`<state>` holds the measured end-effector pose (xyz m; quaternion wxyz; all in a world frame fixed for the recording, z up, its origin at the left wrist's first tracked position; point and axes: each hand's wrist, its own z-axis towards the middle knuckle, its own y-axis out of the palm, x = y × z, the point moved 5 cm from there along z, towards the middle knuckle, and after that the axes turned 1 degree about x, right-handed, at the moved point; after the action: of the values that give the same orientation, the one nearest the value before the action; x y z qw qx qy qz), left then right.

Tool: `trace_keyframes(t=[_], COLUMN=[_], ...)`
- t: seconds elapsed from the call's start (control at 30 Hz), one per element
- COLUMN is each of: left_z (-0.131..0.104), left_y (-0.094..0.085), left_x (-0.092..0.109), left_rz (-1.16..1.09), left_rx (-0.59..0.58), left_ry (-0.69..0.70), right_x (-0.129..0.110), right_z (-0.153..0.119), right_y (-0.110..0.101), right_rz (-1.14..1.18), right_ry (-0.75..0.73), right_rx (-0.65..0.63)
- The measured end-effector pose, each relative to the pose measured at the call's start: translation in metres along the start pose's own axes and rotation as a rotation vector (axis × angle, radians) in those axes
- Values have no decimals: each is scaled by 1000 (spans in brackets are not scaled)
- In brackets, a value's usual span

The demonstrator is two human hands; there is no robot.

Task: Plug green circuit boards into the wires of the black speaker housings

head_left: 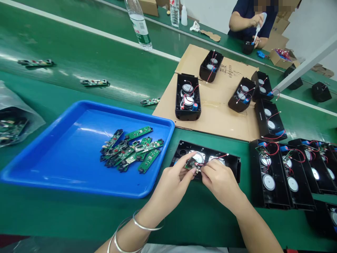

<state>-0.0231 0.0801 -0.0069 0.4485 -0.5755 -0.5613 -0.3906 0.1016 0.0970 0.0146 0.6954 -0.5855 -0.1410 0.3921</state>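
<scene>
My left hand (175,181) pinches a small green circuit board (191,163) between thumb and fingers. Closed at the board's right edge, my right hand (219,177) grips a thin wire connector (199,169), partly hidden by the fingertips. Both hands are over a black speaker housing (231,162) lying open on the green table. Two round silver speakers (198,156) sit inside it, and a red and black wire with a white plug (226,155) rises from it. Whether the connector is seated in the board cannot be made out.
Left of my hands stands a blue tray (86,188) with several circuit boards (131,151). Open housings rest on cardboard (214,117) and in a row at right (270,196). A water bottle (140,30) stands behind. Across the bench, a co-worker (250,26) holds a white bottle over a housing.
</scene>
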Motion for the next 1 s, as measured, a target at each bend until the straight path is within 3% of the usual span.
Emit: trace_keyframes(t=[0.3,0.7,0.83,1.0], left_z=[4,6,4,-3], left_y=[0,1,3,4], left_x=[-3,-2,-4,1], left_rz=[-102,-53,46,356], left_rx=[7,5,-4,4], left_ry=[-131,-108,-22,188], right_x=[4,2,-1,-4], right_z=[-3,-2,-1,-1], right_y=[-1,-1,-2,-1], right_rz=[127,36,-56,-93], right_ry=[53,20,-4,-22], right_rx=[-7,-14,3,14])
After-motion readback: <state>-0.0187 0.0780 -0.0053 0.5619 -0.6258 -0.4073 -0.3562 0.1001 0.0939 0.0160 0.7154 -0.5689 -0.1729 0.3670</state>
